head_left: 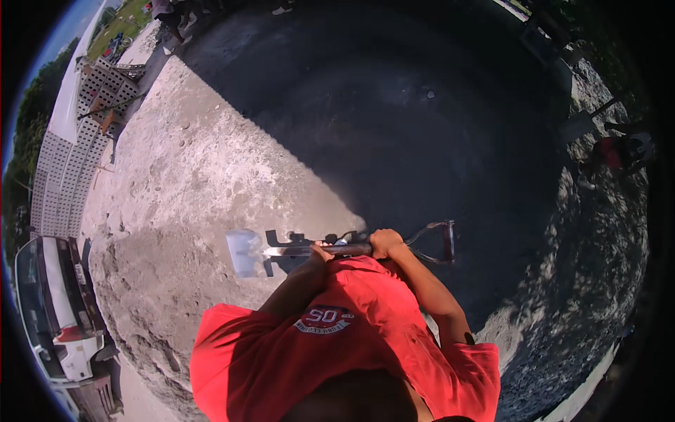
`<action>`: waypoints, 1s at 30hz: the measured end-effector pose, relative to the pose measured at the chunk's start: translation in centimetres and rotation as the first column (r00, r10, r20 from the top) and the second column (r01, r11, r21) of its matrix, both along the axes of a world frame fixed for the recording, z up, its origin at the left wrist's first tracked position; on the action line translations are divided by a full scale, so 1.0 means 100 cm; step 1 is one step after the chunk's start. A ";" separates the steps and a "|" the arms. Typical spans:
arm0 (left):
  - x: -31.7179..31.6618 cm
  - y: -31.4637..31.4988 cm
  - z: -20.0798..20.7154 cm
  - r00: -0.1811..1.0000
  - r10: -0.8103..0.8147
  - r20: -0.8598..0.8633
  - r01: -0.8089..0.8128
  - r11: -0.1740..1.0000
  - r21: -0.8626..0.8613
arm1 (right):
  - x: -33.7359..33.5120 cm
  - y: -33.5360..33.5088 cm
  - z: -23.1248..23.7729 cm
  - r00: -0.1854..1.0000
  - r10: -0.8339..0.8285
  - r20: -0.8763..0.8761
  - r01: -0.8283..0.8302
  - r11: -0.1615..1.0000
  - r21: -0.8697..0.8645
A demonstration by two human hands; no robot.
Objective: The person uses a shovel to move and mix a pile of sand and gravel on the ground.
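A shovel (290, 251) lies sideways across the front of my body. Its pale metal blade (246, 253) points left over sunlit grey ground, and its D-shaped grip (450, 241) sticks out to the right over shade. My left hand (321, 252) is closed round the shaft nearer the blade. Farther right on the shaft, my right hand (384, 243) is wrapped round it, short of the D-grip. Whether the blade touches the ground I cannot tell.
Rough, sandy ground (197, 155) spreads ahead, partly under a broad dark shadow. Stacked perforated blocks (67, 176) and a parked vehicle (60, 309) stand at left. People (169, 15) are at the far left, and another person in red (610, 152) is at right near a shovel (578, 126).
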State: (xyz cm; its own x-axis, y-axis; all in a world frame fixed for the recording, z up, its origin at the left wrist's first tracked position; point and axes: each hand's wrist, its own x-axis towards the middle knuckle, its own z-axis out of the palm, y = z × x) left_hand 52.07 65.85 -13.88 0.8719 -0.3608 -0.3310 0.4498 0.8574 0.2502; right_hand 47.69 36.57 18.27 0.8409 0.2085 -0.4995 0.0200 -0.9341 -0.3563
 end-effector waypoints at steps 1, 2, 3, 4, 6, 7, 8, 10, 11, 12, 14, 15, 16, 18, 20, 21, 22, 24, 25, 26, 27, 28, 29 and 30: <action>-0.003 0.006 0.022 0.959 0.049 -0.279 -0.029 0.997 0.077 | 0.020 0.005 -0.005 0.995 0.104 0.010 -0.103 0.993 -0.053; 0.005 -0.016 0.085 0.827 0.151 -0.542 -0.086 0.986 0.143 | 0.040 0.017 -0.015 0.973 0.231 -0.006 -0.231 0.971 -0.060; 0.000 -0.029 0.157 0.696 0.335 -0.634 -0.131 0.929 0.347 | 0.056 0.029 -0.016 0.944 0.329 -0.016 -0.329 0.942 -0.070; -0.011 -0.004 0.147 0.642 0.439 -0.628 -0.316 0.898 0.305 | 0.070 0.052 -0.009 0.884 0.467 -0.008 -0.466 0.882 -0.064; -0.037 0.023 0.161 0.578 0.488 -0.654 -0.451 0.859 0.243 | 0.071 0.080 -0.013 0.823 0.567 0.042 -0.564 0.824 -0.056; -0.048 0.027 0.176 0.594 0.503 -0.628 -0.469 0.851 0.239 | 0.076 0.085 -0.023 0.723 0.690 0.031 -0.687 0.723 -0.072; -0.047 0.009 0.250 0.632 0.471 -0.615 -0.386 0.880 0.277 | 0.077 0.081 -0.050 0.738 0.671 0.073 -0.674 0.739 0.023; -0.128 0.045 0.174 0.733 0.539 -0.414 -0.410 0.836 0.365 | 0.049 0.124 -0.011 0.670 0.649 -0.360 -0.596 0.759 0.262; -0.197 0.084 0.106 0.507 0.671 -0.541 -0.650 0.710 0.272 | 0.018 0.149 -0.002 0.533 0.749 -0.393 -0.651 0.660 0.374; -0.221 0.054 0.112 0.600 0.714 -0.361 -0.469 0.679 0.565 | 0.004 0.150 -0.032 0.485 0.783 -0.390 -0.680 0.618 0.395; -0.252 0.041 0.157 0.703 0.688 -0.179 -0.269 0.491 0.829 | -0.023 0.148 -0.086 0.444 0.840 -0.312 -0.730 0.541 0.418; -0.386 0.063 0.076 0.337 0.913 -0.232 -0.385 0.358 0.851 | -0.072 0.171 -0.065 0.238 0.956 -0.170 -0.819 0.291 0.494; -0.350 0.054 0.077 0.191 0.704 -0.684 -0.751 0.554 0.360 | -0.048 0.179 -0.057 0.236 0.856 -0.460 -0.819 0.430 0.380; -0.292 0.043 0.170 0.480 0.814 -0.327 -0.257 0.487 0.835 | -0.018 0.195 -0.043 0.304 0.852 -0.426 -0.859 0.439 0.264; -0.305 0.038 0.159 0.763 0.631 -0.140 0.189 -0.011 0.982 | -0.027 0.225 -0.018 0.279 0.885 -0.373 -0.911 0.366 0.187; -0.341 0.037 0.116 0.715 0.685 -0.140 0.201 -0.010 0.979 | -0.048 0.242 -0.015 0.211 0.907 -0.364 -0.933 0.298 0.202; -0.377 0.044 0.089 0.470 0.854 -0.221 -0.051 0.276 0.960 | -0.064 0.258 -0.030 0.108 0.945 -0.309 -0.953 0.186 0.238; -0.433 0.087 0.065 0.071 0.833 -0.549 -0.651 0.455 0.607 | -0.084 0.285 -0.026 0.018 0.973 -0.229 -0.920 0.106 0.377; -0.455 0.096 0.055 -0.045 0.690 -0.722 -0.887 0.305 0.347 | -0.098 0.296 -0.019 -0.021 0.977 -0.210 -0.920 0.064 0.387; -0.448 0.107 0.051 -0.038 0.694 -0.719 -0.892 0.300 0.337 | -0.103 0.308 -0.023 -0.028 0.954 -0.297 -0.938 0.077 0.337; -0.431 0.112 0.054 -0.054 0.681 -0.730 -0.875 0.319 0.363 | -0.105 0.319 -0.030 -0.017 0.923 -0.384 -0.954 0.101 0.284; -0.421 0.123 0.064 -0.080 0.678 -0.730 -0.851 0.335 0.405 | -0.102 0.328 -0.049 0.006 0.914 -0.406 -0.925 0.160 0.346; -0.395 0.127 0.075 -0.093 0.590 -0.802 -0.801 0.434 0.412 | -0.094 0.327 -0.064 0.064 0.908 -0.414 -0.936 0.199 0.291; -0.417 0.119 0.074 -0.024 0.627 -0.779 -0.833 0.419 0.362 | -0.106 0.334 -0.073 0.009 0.926 -0.376 -0.929 0.147 0.341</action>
State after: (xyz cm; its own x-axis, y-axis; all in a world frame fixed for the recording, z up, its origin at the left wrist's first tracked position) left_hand 10.33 77.73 -6.50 0.0968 0.1778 -0.9793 -0.5863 0.8053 0.0882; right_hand 37.06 69.99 10.92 -0.3718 0.6366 -0.6757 0.7353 -0.2424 -0.6329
